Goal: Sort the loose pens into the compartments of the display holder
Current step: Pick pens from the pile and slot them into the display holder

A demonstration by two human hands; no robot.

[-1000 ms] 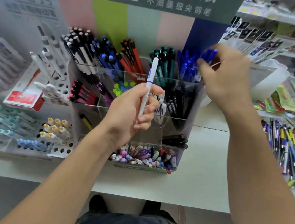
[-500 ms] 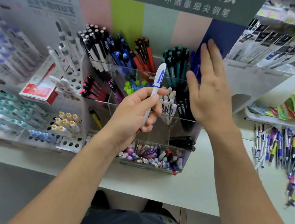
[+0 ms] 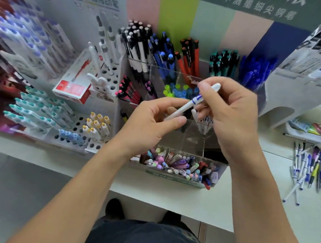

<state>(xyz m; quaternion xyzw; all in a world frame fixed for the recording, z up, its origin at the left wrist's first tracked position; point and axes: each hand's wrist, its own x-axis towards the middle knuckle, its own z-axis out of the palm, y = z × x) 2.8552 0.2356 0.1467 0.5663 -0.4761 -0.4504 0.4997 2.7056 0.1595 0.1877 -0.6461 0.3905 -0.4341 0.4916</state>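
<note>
A white pen with a blue band [image 3: 189,104] lies slanted between both hands, above the clear display holder [image 3: 183,79]. My left hand [image 3: 151,124] pinches its lower end between thumb and fingers. My right hand [image 3: 229,113] pinches its upper, capped end. The holder's back compartments hold black-and-white, blue, red, teal and bright blue pens. Behind my right fingers a middle compartment holds white pens with blue print [image 3: 203,120]. A pile of loose pens [image 3: 319,169] lies on the counter at the far right.
A front bin of small mixed pens and caps [image 3: 180,166] sits under my hands. To the left stand a white perforated pen rack [image 3: 103,86], a red and white box [image 3: 72,88] and teal-capped pens [image 3: 36,106]. A white shelf unit [image 3: 301,90] rises at right.
My right hand came back from the bright blue pens at the back and took hold of the white pen's upper end. The pen tilted from upright to slanted right.
</note>
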